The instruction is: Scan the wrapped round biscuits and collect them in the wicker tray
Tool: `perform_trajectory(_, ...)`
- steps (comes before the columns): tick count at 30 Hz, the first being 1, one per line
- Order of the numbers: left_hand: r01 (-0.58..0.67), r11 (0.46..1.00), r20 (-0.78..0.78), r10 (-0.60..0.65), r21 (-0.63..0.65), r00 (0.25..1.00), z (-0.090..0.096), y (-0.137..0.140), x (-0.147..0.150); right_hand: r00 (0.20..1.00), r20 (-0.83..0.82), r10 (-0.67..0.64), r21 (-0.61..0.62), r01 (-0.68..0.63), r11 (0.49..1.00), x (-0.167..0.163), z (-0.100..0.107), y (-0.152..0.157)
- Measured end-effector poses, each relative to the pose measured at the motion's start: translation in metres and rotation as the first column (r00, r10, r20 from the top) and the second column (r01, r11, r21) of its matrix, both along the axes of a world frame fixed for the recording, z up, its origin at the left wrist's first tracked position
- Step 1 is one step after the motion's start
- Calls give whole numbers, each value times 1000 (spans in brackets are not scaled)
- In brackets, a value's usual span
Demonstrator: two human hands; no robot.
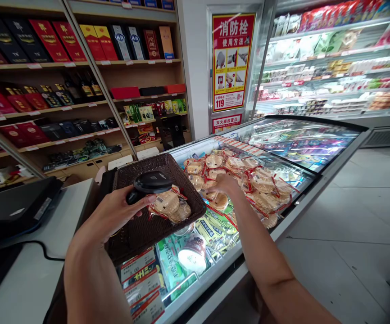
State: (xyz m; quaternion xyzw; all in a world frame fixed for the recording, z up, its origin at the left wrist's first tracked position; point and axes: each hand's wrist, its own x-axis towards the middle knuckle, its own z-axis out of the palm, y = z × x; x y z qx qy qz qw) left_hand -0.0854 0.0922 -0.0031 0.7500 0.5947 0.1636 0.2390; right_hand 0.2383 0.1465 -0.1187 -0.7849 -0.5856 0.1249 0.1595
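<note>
My left hand (115,209) is closed around the handle of a black barcode scanner (157,182) and holds it over a dark brown woven basket (130,236). Clear packets of round crackers (168,202) lie in the basket, just below the scanner. To the right, my right hand (227,183) reaches into a spread pile of similar red-edged cracker packets (262,180) on the glass lid of a chest freezer (283,157). Its bent fingers close on one cracker packet (218,201) at the pile's near left side; the fingertips are partly hidden.
Ice cream tubs and wrapped packs show through the freezer glass. Price cards (144,279) lie at its near end. A black device (15,207) stands on the white counter (22,270) at left, with a cable. Shelves of boxes and bottles line the back; a lit display fridge (333,67) stands right.
</note>
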Motion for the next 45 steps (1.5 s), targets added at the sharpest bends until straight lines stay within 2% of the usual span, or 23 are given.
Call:
perform_trajectory(2, 5, 1000, 13, -5, 7, 1000, 0, 0, 1, 993, -117, -19, 151, 37, 988, 0, 2, 2)
perform_trajectory(3, 6, 1000, 23, -6, 12, 1000, 0, -1, 2, 981, -194, -28, 256, 78, 963, -1, 4, 4)
perform_trajectory(5, 0, 1000, 52, -1, 25, 999, 3, -3, 6, 930, -367, 9, 460, 173, 871, -5, 7, 7)
perform_trajectory(7, 8, 1000, 96, -10, 21, 995, 6, -8, 11, 824, -551, 133, 554, 241, 797, -15, 9, 9)
perform_trajectory(9, 31, 999, 132, -32, 7, 991, 8, -11, 16, 662, -692, 290, 571, 255, 780, -29, 9, 10)
perform_trajectory(11, 47, 999, 128, -47, 6, 991, 9, -13, 19, 505, -768, 394, 563, 237, 792, -44, 10, 8)
perform_trajectory(13, 42, 999, 97, -44, 28, 994, 7, -11, 19, 416, -795, 443, 560, 222, 798, -55, 11, 4)
perform_trajectory(17, 24, 995, 56, -29, 94, 998, 0, -5, 14, 373, -815, 443, 542, 220, 811, -62, 15, -2)
perform_trajectory(21, 21, 996, 36, -24, 88, 999, 1, -5, 13, 355, -818, 453, 540, 202, 817, -68, 11, -1)
perform_trajectory(24, 11, 997, 38, -14, 79, 999, 4, -7, 13, 331, -804, 493, 539, 58, 840, -77, 6, -1)
perform_trajectory(26, -20, 998, 49, 17, 64, 999, 5, -7, 12, 372, -741, 559, 557, -126, 821, -79, 6, -3)
perform_trajectory(27, -41, 998, 60, 37, 56, 998, 5, -7, 11, 443, -677, 588, 563, -203, 801, -76, 7, -5)
perform_trajectory(29, -71, 996, 63, 68, 45, 996, 4, -5, 9, 689, -471, 551, 536, -272, 799, -62, 10, -10)
perform_trajectory(31, -80, 996, 46, 78, 48, 996, 3, -3, 6, 917, -226, 328, 404, -219, 888, -40, 11, -13)
perform_trajectory(32, -81, 995, 37, 79, 50, 996, 3, -3, 6, 973, -120, 199, 292, -157, 944, -28, 10, -14)
perform_trajectory(33, -81, 995, 27, 80, 50, 996, 3, -2, 5, 995, -33, 97, 158, -90, 983, -17, 8, -13)
perform_trajectory(35, -78, 996, 20, 77, 42, 997, 3, -2, 4, 997, 80, 14, -93, -6, 996, -1, 2, -9)
perform_trajectory(36, -72, 997, 18, 72, 41, 997, 3, -1, 4, 994, 108, 30, -175, -11, 984, 4, 0, -5)
perform_trajectory(38, -56, 998, 11, 56, 36, 998, 2, -1, 4, 987, 108, 117, -239, -88, 967, 8, -4, -1)
perform_trajectory(40, -36, 999, 8, 36, 28, 999, 3, -2, 4, 981, 62, 182, -183, -168, 969, 8, -4, 0)
perform_trajectory(42, -20, 999, 0, 20, 29, 1000, 3, -3, 4, 987, 6, 160, -23, -160, 987, 8, 1, -3)
perform_trajectory(44, -12, 999, -1, 12, 31, 1000, 5, -5, 6, 996, -80, 48, 205, -31, 978, 8, 8, -6)
perform_trajectory(45, -9, 1000, 4, 9, 30, 1000, 6, -6, 7, 988, -151, -15, 320, 63, 945, 8, 11, -6)
